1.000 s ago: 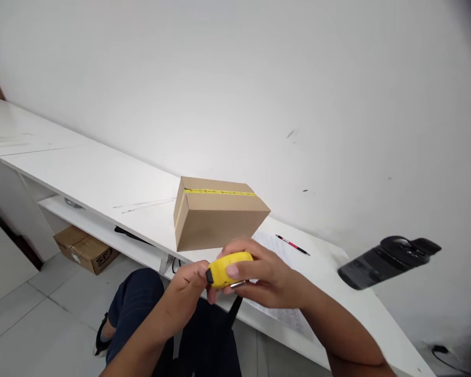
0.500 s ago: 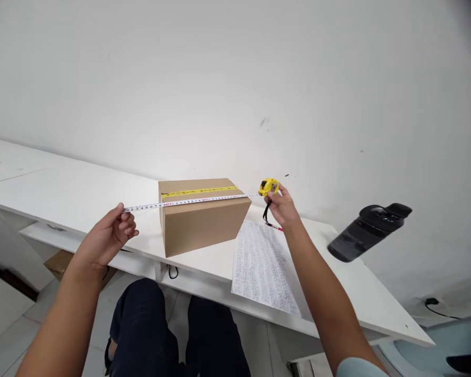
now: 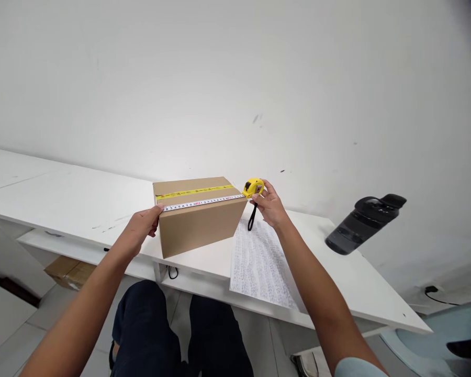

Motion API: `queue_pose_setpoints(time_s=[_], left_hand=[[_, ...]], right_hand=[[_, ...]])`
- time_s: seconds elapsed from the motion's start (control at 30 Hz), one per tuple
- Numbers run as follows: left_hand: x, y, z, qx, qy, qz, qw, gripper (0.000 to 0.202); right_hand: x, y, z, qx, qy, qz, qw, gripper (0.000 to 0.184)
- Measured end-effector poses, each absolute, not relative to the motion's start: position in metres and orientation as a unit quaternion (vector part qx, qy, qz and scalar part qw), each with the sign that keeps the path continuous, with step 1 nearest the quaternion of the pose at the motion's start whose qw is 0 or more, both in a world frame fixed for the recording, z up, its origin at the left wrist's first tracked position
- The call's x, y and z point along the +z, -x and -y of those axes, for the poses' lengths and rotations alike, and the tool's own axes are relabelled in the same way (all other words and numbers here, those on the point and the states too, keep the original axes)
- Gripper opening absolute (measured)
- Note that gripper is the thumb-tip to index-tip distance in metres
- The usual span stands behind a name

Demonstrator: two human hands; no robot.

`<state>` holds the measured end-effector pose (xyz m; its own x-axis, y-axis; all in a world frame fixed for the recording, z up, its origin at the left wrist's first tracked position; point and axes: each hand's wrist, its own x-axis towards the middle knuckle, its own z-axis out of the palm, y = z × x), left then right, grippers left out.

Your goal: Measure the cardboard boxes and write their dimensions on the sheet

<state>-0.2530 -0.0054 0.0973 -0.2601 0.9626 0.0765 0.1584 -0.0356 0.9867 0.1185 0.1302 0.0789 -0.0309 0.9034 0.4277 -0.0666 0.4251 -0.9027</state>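
Note:
A brown cardboard box (image 3: 200, 225) sealed with yellow tape sits on the white desk (image 3: 82, 199). My right hand (image 3: 269, 205) is closed around a yellow tape measure case (image 3: 253, 187) at the box's right top corner; a black strap hangs from the case. The white measuring blade (image 3: 202, 203) lies stretched along the box's top front edge. At the box's left top corner my left hand (image 3: 143, 225) pinches the blade's end against the cardboard.
A printed sheet of paper (image 3: 259, 264) lies on the desk right of the box. A dark bottle (image 3: 361, 224) stands further right. Another cardboard box (image 3: 66, 272) sits on the floor under the desk. My knees are below the desk edge.
My hands pulled the blade out from the case, then drew closer together. The blade now spans just the box's top edge, with my left hand at its left corner.

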Motion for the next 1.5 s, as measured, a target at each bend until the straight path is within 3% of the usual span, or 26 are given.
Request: queue_pose_setpoints(time_s=[0.3, 0.5, 0.87, 1.1, 1.23, 1.33, 1.5], left_hand=[[0.109, 0.260, 0.014, 0.503, -0.522, -0.608, 0.323, 0.039], [0.127, 0.280, 0.008, 0.443, -0.559, -0.620, 0.327, 0.043], [0.154, 0.285, 0.027, 0.415, -0.568, -0.643, 0.302, 0.038], [0.211, 0.265, -0.005, 0.396, -0.628, -0.635, 0.214, 0.038], [0.232, 0.220, -0.063, 0.334, -0.670, -0.626, 0.218, 0.031], [0.227, 0.188, -0.103, 0.249, -0.734, -0.604, 0.186, 0.031], [0.196, 0.158, -0.133, 0.191, -0.757, -0.609, 0.141, 0.032]], right_hand=[[0.081, -0.119, -0.115, 0.395, 0.348, 0.606, 0.596, 0.076], [0.077, -0.124, -0.092, 0.404, 0.345, 0.596, 0.602, 0.074], [0.086, -0.112, -0.045, 0.379, 0.349, 0.540, 0.665, 0.052], [0.074, -0.095, 0.049, 0.294, 0.341, 0.519, 0.726, 0.037], [0.059, -0.031, 0.095, 0.155, 0.371, 0.540, 0.739, 0.037], [0.055, 0.015, 0.102, 0.064, 0.371, 0.533, 0.758, 0.037], [0.051, 0.039, 0.087, 0.053, 0.386, 0.527, 0.755, 0.043]])
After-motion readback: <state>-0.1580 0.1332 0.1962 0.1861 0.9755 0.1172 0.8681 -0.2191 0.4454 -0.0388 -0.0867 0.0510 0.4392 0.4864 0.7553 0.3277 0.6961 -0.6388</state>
